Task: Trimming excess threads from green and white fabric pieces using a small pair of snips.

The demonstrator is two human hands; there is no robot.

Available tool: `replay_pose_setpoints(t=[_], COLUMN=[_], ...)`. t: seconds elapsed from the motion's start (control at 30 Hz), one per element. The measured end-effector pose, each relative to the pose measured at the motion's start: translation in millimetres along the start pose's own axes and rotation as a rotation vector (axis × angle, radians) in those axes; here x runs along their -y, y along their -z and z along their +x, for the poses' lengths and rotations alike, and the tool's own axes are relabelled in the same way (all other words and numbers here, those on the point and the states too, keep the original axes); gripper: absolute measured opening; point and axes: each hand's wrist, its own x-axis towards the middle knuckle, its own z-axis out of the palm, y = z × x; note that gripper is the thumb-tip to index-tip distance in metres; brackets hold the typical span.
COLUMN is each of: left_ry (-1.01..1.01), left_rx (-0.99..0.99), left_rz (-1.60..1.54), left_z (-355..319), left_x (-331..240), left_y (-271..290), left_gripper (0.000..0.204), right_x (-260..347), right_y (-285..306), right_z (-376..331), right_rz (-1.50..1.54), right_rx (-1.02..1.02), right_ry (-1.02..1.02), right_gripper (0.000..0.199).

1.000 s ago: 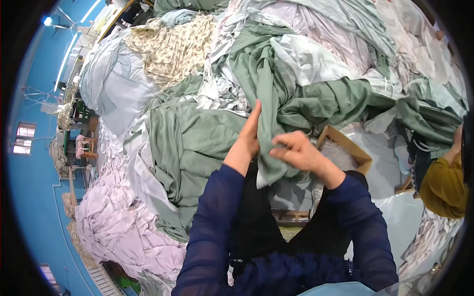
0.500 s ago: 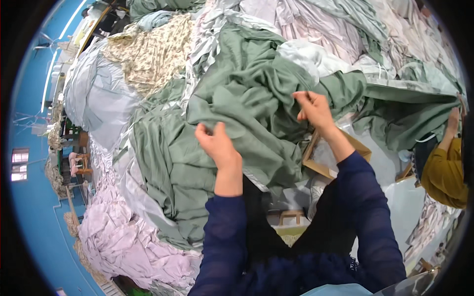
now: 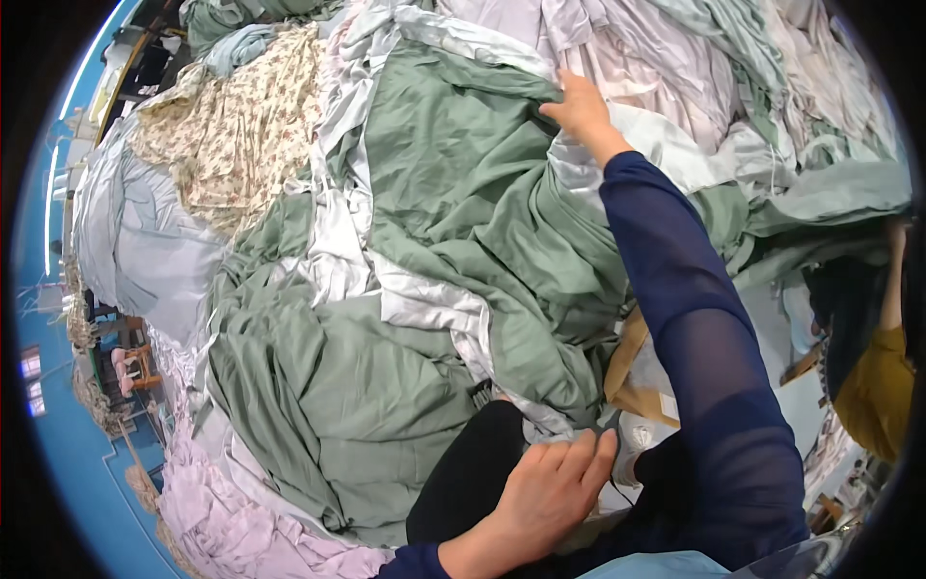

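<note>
A large green cloth [image 3: 453, 145] with a white underside lies spread in front of me, its folds running down toward my lap. At its far right corner my right hand [image 3: 584, 108] is closed, thumb and fingers pinching the edge. Down by my knees my left hand [image 3: 550, 492] is closed with the fingers bent together at the near end of this cloth; its fingertips are partly hidden. Another bunched stretch of green cloth [image 3: 357, 386] lies to the left, a white strip [image 3: 439, 309] showing between the two.
Heaps of pale pink cloth [image 3: 656, 58], floral cloth [image 3: 251, 125], light blue cloth [image 3: 145, 232] and lilac cloth [image 3: 231, 502] surround me. A cardboard box [image 3: 632, 372] stands beside my right arm. At the right edge a person in a mustard sleeve [image 3: 873, 396] is near more green cloth.
My right hand has reached away to the cloth's far corner, and my left hand has come down toward my lap. The bunched green cloth is now flatter, showing its white underside.
</note>
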Motion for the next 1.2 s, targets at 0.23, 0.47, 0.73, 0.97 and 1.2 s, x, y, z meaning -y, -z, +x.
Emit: replay_pose_setpoints(t=[0.23,0.47,0.73,0.97,1.2], left_ry=[0.151,0.483,0.32,0.199,-0.109], left_rx=[-0.04,-1.039,-0.447,-0.984,-1.331], left_rz=[-0.074,-1.525,-1.94,-1.906,-1.755], left_z=[28,11,-47,-135,-305], left_x=[14,22,45,-73,-135], left_y=[20,45,-15,1,-19], left_gripper=[0.05,0.047,0.058,0.052,0.052], right_x=[73,227,237,229,218], right_y=[6,180,347,429,472], right_z=[-21,-136,-324,-449,-503], right_rz=[0.239,0.828,0.566,0.672,0.505], right_rx=[-0.148,0.11,0.662,0.395,-0.011], right_ry=[0.147,0.379,0.526,0.166,0.645], right_gripper=[0.015,0.01,0.022,0.036,0.029])
